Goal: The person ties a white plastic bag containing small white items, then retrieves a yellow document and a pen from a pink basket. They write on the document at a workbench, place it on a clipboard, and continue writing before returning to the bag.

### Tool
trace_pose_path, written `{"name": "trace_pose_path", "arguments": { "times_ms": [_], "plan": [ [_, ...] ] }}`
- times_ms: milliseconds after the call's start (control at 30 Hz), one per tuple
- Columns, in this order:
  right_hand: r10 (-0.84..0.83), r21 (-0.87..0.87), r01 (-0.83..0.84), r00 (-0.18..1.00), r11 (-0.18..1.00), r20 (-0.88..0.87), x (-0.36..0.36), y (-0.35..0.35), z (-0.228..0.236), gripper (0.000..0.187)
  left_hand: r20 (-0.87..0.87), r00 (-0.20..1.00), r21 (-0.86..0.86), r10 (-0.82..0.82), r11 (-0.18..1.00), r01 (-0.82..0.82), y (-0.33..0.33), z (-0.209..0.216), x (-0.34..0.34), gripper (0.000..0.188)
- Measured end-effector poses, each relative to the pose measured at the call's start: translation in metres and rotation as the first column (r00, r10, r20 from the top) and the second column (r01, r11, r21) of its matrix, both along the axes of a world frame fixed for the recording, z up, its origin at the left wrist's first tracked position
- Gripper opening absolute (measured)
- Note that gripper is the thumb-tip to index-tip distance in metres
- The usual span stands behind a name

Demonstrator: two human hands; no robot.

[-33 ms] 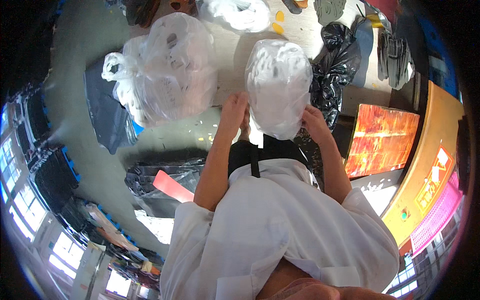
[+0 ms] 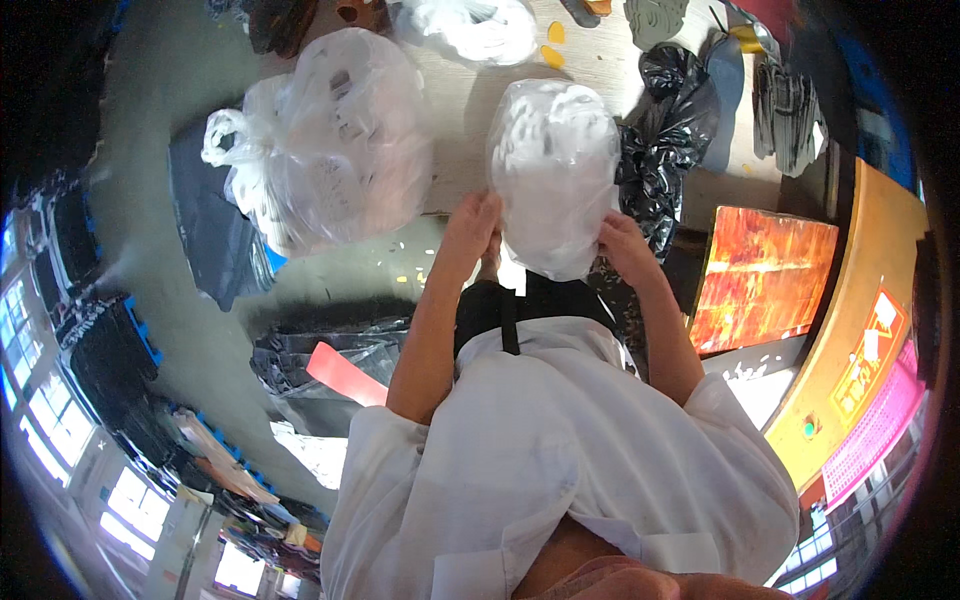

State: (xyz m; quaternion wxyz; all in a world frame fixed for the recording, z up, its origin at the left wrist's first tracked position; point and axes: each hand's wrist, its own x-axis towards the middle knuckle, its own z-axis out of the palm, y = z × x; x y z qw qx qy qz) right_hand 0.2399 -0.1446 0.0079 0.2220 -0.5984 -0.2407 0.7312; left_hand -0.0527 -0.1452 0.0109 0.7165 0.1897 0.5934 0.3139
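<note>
A filled, translucent white plastic bag (image 2: 555,185) stands in front of me at the table's near edge, with whitish pieces showing through its upper part. At its lower left side my left hand (image 2: 474,228) is closed, fingers pinched on the bag's edge. My right hand (image 2: 628,248) pinches the opposite side, with its fingertips partly hidden by the bag. To the left sits a larger, knotted translucent bag (image 2: 345,150), also full. A crumpled black plastic bag (image 2: 665,160) lies just right of the one between my hands.
Another white bag (image 2: 475,30) and yellow oval pieces (image 2: 553,56) lie on the table's far part. Stacked dark grey pieces (image 2: 785,115) are at the far right. An orange patterned board (image 2: 768,278) stands nearer, at right. A red strip (image 2: 345,373) rests on black sheeting at left.
The bag between my hands has shifted very slightly left, and its surface creases differ. My hands have moved only a little with it.
</note>
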Motion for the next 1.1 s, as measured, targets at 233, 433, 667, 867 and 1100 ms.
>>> {"name": "trace_pose_path", "arguments": {
  "times_ms": [233, 433, 667, 867, 1100],
  "plan": [
    [0.221, 0.063, -0.237, 0.956, 0.970, 0.191, -0.011, 0.007, 0.008, 0.025, -0.075, 0.990, -0.025, -0.123, 0.992, 0.121, -0.004, 0.010, -0.006, 0.028],
    [0.106, 0.009, -0.109, 0.981, 0.994, 0.160, 0.008, -0.004, -0.003, 0.020, -0.164, 0.949, 0.144, 0.271, 0.958, -0.249, -0.032, -0.022, -0.018, 0.029],
    [0.197, 0.089, -0.268, 0.859, 0.959, 0.472, -0.014, 0.001, -0.040, 0.018, -0.829, 0.515, 0.153, -0.217, 0.799, 0.582, -0.036, -0.067, 0.025, 0.022],
    [0.002, -0.099, 0.006, 0.997, 0.995, 0.077, 0.002, -0.020, -0.045, 0.021, 0.246, 0.968, -0.311, -0.057, 0.941, 0.134, -0.038, -0.036, 0.016, 0.024],
    [0.262, -0.114, -0.243, 0.942, 0.963, 0.210, -0.005, -0.027, -0.058, 0.028, 0.069, 0.997, -0.278, 0.015, 0.960, 0.004, -0.048, -0.068, 0.024, 0.021]
  ]
}}
